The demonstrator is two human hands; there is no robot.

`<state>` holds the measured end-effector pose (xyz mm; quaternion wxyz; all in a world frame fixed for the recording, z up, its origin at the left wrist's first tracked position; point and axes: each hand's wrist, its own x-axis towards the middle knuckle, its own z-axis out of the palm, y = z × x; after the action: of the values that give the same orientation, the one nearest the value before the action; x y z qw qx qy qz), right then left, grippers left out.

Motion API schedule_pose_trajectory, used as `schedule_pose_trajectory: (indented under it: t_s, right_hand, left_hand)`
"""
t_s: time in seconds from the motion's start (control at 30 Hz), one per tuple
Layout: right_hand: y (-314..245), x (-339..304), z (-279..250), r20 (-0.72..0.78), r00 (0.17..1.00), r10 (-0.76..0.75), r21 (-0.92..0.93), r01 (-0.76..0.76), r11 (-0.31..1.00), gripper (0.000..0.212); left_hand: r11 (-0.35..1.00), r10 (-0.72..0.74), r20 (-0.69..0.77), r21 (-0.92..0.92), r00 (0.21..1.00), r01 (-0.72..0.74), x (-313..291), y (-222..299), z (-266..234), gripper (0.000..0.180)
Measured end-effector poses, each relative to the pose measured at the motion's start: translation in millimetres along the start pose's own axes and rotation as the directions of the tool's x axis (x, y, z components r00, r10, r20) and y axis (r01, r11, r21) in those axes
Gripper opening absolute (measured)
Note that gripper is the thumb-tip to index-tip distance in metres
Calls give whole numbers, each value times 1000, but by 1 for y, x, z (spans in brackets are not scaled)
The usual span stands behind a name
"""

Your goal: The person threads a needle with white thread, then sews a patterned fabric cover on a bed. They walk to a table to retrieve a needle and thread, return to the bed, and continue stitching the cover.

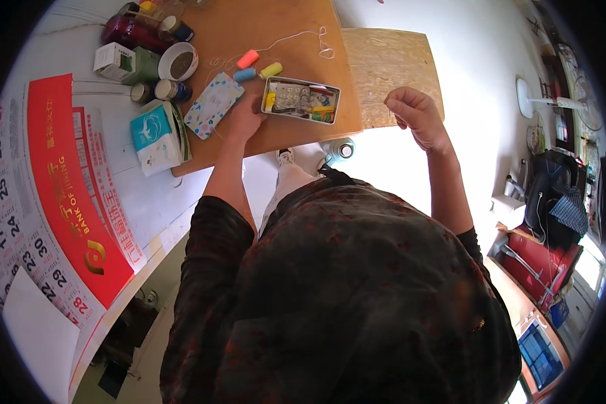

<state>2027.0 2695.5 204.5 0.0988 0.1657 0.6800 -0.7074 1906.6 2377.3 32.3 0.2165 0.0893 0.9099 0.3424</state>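
My left hand [247,120] is on the wooden table [256,145], its fingers bunched at the left end of an open tin box [300,120]. What those fingers hold, if anything, is hidden. Buttons, a yellow spool and other small sewing items fill the tin. Left of that hand lies a patterned lid-like rectangle [213,105], white with blue spots. My right hand [415,114] is raised to the right of the table, thumb and fingers pinched together; anything between them is too small to make out. Orange [247,59], blue [245,75] and yellow [271,70] thread spools lie behind the tin.
A loose white thread [326,47] trails over the far tabletop. Jars [173,90], a bowl [178,62] and a tissue pack [156,138] crowd the left side. A wooden stool-like board [392,71] adjoins the table's right edge. A bluish bottle [343,149] stands below the front edge.
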Motion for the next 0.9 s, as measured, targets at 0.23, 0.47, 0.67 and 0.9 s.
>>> schedule_pose_trajectory:
  t_s: [0.23,0.47,0.67,0.9]
  right_hand:
    - [10,-5,-5,-26,1000,-15,9,15,1000,8]
    - [14,-12,-11,-50,999,-16,63,19,998,9]
    - [20,-13,-9,-44,999,-13,142,19,990,10]
    - [21,-15,-1,9,1000,-4,135,3,991,10]
  left_hand:
    - [998,66,-43,5,997,-66,12,-12,-16,13]
    - [917,49,58,-398,997,-22,-10,90,-75,5]
    - [904,330,111,-322,937,-281,-13,161,-68,7]
    - [905,212,423,-426,881,-13,-11,166,-23,21]
